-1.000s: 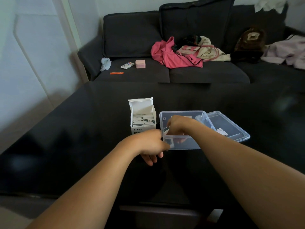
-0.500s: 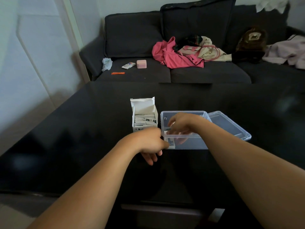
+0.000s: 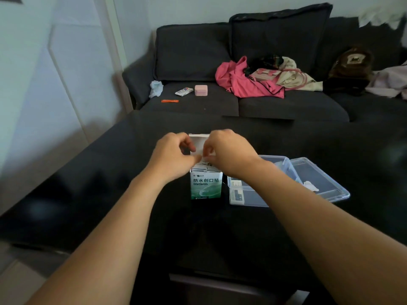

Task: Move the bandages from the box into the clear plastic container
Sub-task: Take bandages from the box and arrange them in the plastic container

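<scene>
Head view: left hand (image 3: 174, 154), right hand (image 3: 229, 151) pinching paper bandages (image 3: 203, 166) atop cardboard box (image 3: 206, 186).

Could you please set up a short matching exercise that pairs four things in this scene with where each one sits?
Things:
1. bandage box
2. clear plastic container
3. container lid
4. pink case

Places:
A. on the sofa seat
B. on the table, under both hands
C. lying flat at the container's right
D. just right of the box

Pairs: 1-B, 2-D, 3-C, 4-A
</scene>
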A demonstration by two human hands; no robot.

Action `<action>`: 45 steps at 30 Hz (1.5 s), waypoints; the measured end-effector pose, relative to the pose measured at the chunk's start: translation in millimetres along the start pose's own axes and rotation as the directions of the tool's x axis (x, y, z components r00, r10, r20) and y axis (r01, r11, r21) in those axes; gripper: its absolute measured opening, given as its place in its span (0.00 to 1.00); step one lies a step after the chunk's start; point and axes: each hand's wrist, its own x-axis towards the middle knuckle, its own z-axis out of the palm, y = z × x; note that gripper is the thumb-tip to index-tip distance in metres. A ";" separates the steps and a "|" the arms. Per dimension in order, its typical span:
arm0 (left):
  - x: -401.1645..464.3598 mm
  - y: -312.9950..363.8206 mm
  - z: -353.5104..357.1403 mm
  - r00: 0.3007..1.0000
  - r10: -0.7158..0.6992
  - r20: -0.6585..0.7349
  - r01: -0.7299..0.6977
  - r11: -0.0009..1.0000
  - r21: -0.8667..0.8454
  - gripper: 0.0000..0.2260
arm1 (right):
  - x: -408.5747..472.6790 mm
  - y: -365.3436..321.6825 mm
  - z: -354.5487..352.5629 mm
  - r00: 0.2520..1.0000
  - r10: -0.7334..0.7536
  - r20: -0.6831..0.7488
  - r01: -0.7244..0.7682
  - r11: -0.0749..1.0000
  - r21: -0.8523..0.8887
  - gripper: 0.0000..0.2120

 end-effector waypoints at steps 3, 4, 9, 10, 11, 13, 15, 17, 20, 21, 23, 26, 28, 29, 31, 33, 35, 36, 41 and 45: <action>1.4 -2.7 6.8 0.996 0.064 0.062 -0.070 0.993 0.099 0.08 | 5.2 5.3 8.5 0.999 0.044 0.030 -0.039 0.991 -0.128 0.07; 1.2 -2.5 9.1 0.994 0.067 0.089 -0.078 0.989 0.128 0.08 | 6.4 6.5 10.1 0.998 0.048 0.044 -0.042 0.991 -0.125 0.07; -0.4 4.7 20.4 0.991 0.041 0.124 -0.081 0.937 0.340 0.09 | 9.7 14.5 22.4 0.993 0.082 0.082 -0.082 0.997 0.000 0.07; 0.2 5.1 20.6 0.993 0.038 0.114 -0.075 0.936 0.343 0.10 | 10.2 16.0 24.7 0.992 0.082 0.096 -0.085 0.996 0.033 0.08; 1.0 4.3 20.7 0.993 0.036 0.110 -0.071 0.938 0.338 0.10 | 10.4 16.7 25.8 0.990 0.083 0.110 -0.089 0.994 0.057 0.07; 1.2 2.0 19.2 0.993 0.029 0.115 -0.065 0.944 0.324 0.10 | 10.9 16.7 26.9 0.988 0.092 0.127 -0.103 0.991 0.083 0.05; 0.0 0.0 17.2 0.993 0.018 0.121 -0.053 0.954 0.294 0.11 | 13.2 15.8 27.5 0.987 0.095 0.129 -0.107 0.990 0.088 0.04; 0.3 -0.9 15.3 0.992 0.014 0.123 -0.046 0.965 0.260 0.11 | 15.7 13.4 27.8 0.986 0.095 0.135 -0.106 0.991 0.080 0.04; 0.9 -1.6 13.6 0.991 0.016 0.130 -0.047 0.971 0.236 0.10 | 18.0 9.2 27.8 0.989 0.075 0.129 -0.082 0.996 0.046 0.04; 0.8 -1.6 12.8 0.991 0.016 0.130 -0.045 0.973 0.227 0.10 | 17.9 8.3 28.1 0.990 0.066 0.127 -0.069 0.997 0.025 0.04; 0.5 -1.8 11.5 0.991 0.001 0.136 -0.029 0.979 0.203 0.11 | 16.7 7.4 29.1 0.991 0.049 0.123 -0.047 0.999 -0.017 0.04; 1.2 -4.4 10.4 0.988 -0.024 0.152 -0.004 0.984 0.180 0.14 | 15.2 9.2 29.0 0.994 0.026 0.109 -0.019 0.997 -0.074 0.05; 2.3 -5.9 10.2 0.987 -0.028 0.157 -0.001 0.983 0.181 0.14 | 15.1 11.3 26.0 0.994 0.018 0.104 -0.013 0.998 -0.054 0.08; 2.6 -6.5 10.3 0.987 -0.027 0.158 -0.002 0.983 0.185 0.14 | 15.0 12.5 24.3 0.994 0.015 0.104 -0.011 0.999 -0.038 0.07; 2.2 -6.9 10.2 0.987 -0.025 0.157 -0.007 0.980 0.197 0.12 | 14.7 14.9 21.5 0.993 0.009 0.121 -0.005 0.999 -0.035 0.04; 1.5 -6.5 11.1 0.989 -0.023 0.146 -0.009 0.977 0.214 0.10 | 12.8 16.6 20.7 0.988 0.007 0.157 -0.001 0.999 -0.041 0.04; 0.7 -5.3 12.6 0.993 -0.024 0.114 -0.004 0.972 0.234 0.05 | 11.2 17.2 21.1 0.984 0.009 0.177 -0.005 1.000 -0.023 0.03; 0.7 -4.5 13.2 0.995 -0.024 0.096 0.000 0.969 0.248 0.04 | 10.9 17.4 20.8 0.984 0.009 0.180 -0.007 1.000 -0.014 0.03; 0.1 -0.6 16.6 0.997 -0.023 0.070 0.001 0.953 0.303 0.04 | 10.5 18.7 17.4 0.978 0.013 0.207 -0.017 1.000 0.021 0.04; -0.1 0.8 16.4 0.998 -0.025 0.065 0.003 0.948 0.319 0.03 | 8.8 15.7 16.6 0.985 0.022 0.170 -0.025 1.000 0.016 0.07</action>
